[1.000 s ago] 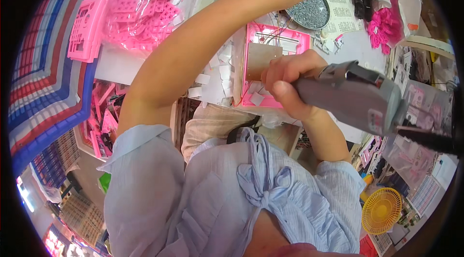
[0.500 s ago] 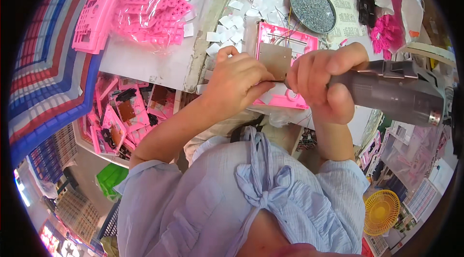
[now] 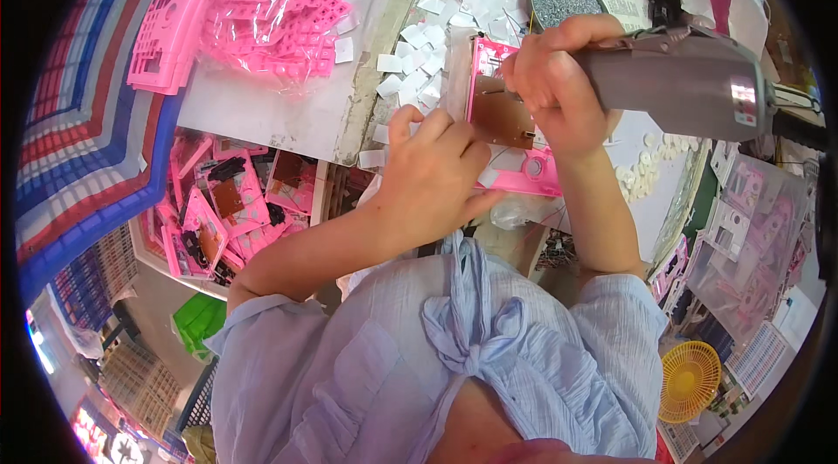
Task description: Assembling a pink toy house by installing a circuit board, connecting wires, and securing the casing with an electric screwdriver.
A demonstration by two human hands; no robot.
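A pink plastic casing [image 3: 524, 178] lies on the table in front of me, with a brown circuit board [image 3: 497, 113] set in it. My right hand [image 3: 563, 84] is wrapped round a grey electric screwdriver [image 3: 672, 80], held almost level above the casing, its body pointing right. The bit end is mostly hidden behind my fingers, over the board. At the casing's left edge is my left hand [image 3: 436, 171], thumb apart from the bent fingers, nothing visible between them. Beyond my right hand stands a round dish of small grey screws [image 3: 563, 1], partly covered by that hand.
White paper squares [image 3: 419, 62] are scattered left of the casing. A clear bag of pink parts [image 3: 271, 19] and stacked pink casings [image 3: 170, 32] sit further left. Below them, a bin holds pink pieces [image 3: 231, 202]. Small white round parts [image 3: 650, 163] lie to the right.
The screwdriver and my right hand have moved up and away from the casing's near part. My left thumb and fingers have parted from the bit tip, and that hand has drawn slightly nearer me.
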